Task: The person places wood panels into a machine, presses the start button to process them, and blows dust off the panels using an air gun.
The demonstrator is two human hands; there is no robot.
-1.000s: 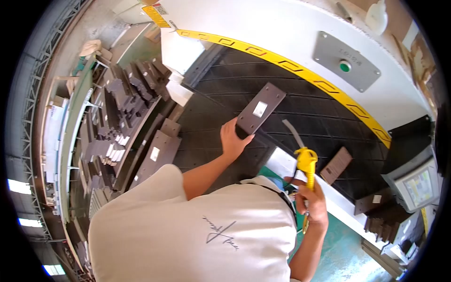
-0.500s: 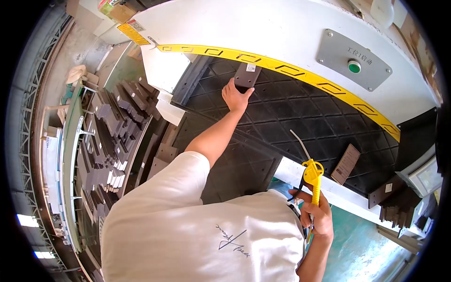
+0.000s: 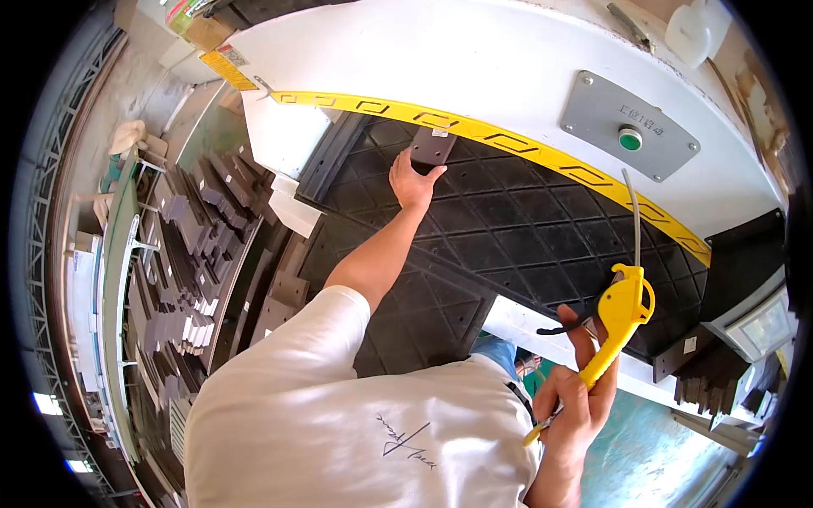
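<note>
My left hand (image 3: 413,179) reaches onto the black grooved machine bed (image 3: 508,229). Its thumb is spread away from the fingers, and the fingertips meet the near left corner of a brown board (image 3: 432,147). Part of that board is hidden under the yellow-striped guard (image 3: 474,131). In my right hand (image 3: 576,398) is a yellow air blow gun (image 3: 622,309), fingers wrapped round its handle. Its thin metal nozzle points up and away from me, over the bed.
A grey panel with a green button (image 3: 629,138) is on the white machine cover. Stacked brown boards (image 3: 190,254) fill a rack at left. More brown pieces (image 3: 710,385) stand at right, below a small screen (image 3: 762,326).
The board has slid further under the guard, and my left thumb has come off it. My right hand has raised the blow gun up and to the right, covering where a small brown piece lay.
</note>
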